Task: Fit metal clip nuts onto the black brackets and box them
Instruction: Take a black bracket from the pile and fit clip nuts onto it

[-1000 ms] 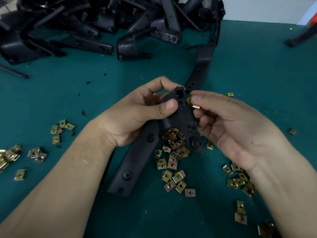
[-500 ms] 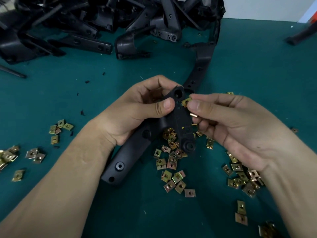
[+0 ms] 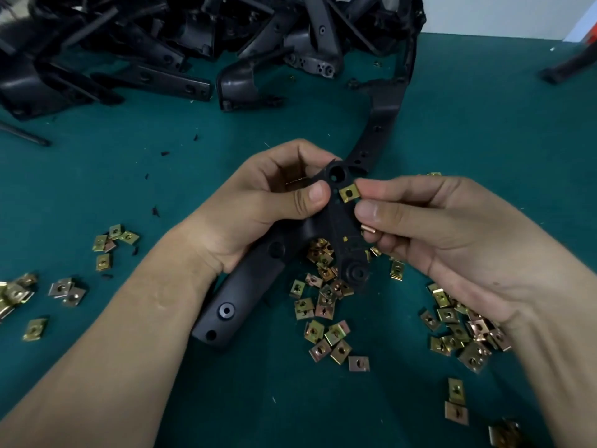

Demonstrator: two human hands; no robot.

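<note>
My left hand (image 3: 258, 208) grips a black bracket (image 3: 245, 286) above the green table, thumb pressed on its upper arm. A gold clip nut (image 3: 349, 193) sits at the edge of that arm just below a round hole, and my right hand (image 3: 436, 227) pinches it between forefinger and thumb. Another clip nut (image 3: 368, 228) shows under my right fingers. Loose clip nuts (image 3: 326, 318) lie scattered under the bracket.
A heap of black brackets (image 3: 193, 43) fills the back of the table, and one long bracket (image 3: 384, 111) reaches from it toward my hands. More clip nuts lie at the left (image 3: 64, 289) and at the right (image 3: 465, 331).
The bracket has tilted and risen a little in my left hand. The clip nut in my right fingers has turned flat side up against the bracket's edge.
</note>
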